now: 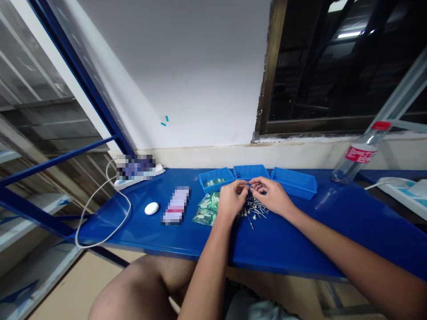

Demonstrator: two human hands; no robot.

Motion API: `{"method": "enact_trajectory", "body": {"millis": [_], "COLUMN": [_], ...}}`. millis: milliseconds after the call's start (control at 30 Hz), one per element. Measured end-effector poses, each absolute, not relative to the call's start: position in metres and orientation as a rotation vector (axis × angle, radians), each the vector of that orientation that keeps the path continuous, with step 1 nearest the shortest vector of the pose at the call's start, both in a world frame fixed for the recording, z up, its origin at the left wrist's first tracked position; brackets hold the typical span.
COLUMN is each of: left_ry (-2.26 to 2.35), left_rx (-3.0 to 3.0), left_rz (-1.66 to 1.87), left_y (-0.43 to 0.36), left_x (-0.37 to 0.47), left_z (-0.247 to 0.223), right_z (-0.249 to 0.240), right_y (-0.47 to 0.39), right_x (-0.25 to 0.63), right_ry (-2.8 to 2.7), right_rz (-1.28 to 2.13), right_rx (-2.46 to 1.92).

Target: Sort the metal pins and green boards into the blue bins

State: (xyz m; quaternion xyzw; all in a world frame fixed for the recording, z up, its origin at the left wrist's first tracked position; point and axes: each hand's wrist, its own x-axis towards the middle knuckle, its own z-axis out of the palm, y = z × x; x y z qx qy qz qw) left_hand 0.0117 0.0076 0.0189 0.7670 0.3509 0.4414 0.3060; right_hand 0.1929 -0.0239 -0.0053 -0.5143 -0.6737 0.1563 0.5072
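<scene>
My left hand point(232, 197) and my right hand point(269, 194) meet at the fingertips above a pile of small metal rivets point(255, 208) on the blue table. Fingers of both hands are pinched together; whatever lies between them is too small to make out. Just left of my left hand lie clear plastic bags with green and white contents point(207, 210). Behind the hands stand three blue trays: the left tray point(216, 178) holds small pale green pieces, the middle tray point(251, 171) is partly hidden by my hands, and the right tray point(294, 183) shows a bare inside.
A blurred flat object point(178, 205) and a white oval object point(151, 208) lie left on the blue table point(267, 249). A white cable point(128, 213) loops from a power strip point(140, 176). A red-capped bottle point(362, 153) stands right, near another white strip point(403, 195).
</scene>
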Motion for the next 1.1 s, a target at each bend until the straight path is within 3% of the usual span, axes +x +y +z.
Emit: {"method": "enact_trajectory", "body": {"millis": [200, 633, 1100], "left_ry": [1.002, 0.936, 0.958], "left_rx": [2.14, 2.006, 2.092], "left_rz": [1.085, 1.13, 1.124], "left_y": [0.003, 0.012, 0.004], "left_x": [0.009, 0.011, 0.009], "left_z": [0.023, 0.012, 0.022], "right_z": [0.004, -0.002, 0.001], "right_y": [-0.029, -0.027, -0.027], "right_x": [0.194, 0.191, 0.193], "right_ry": [-1.693, -1.53, -1.634], "right_rz": [0.251, 0.463, 0.315], "right_rx": [-1.238, -1.225, -1.225]}}
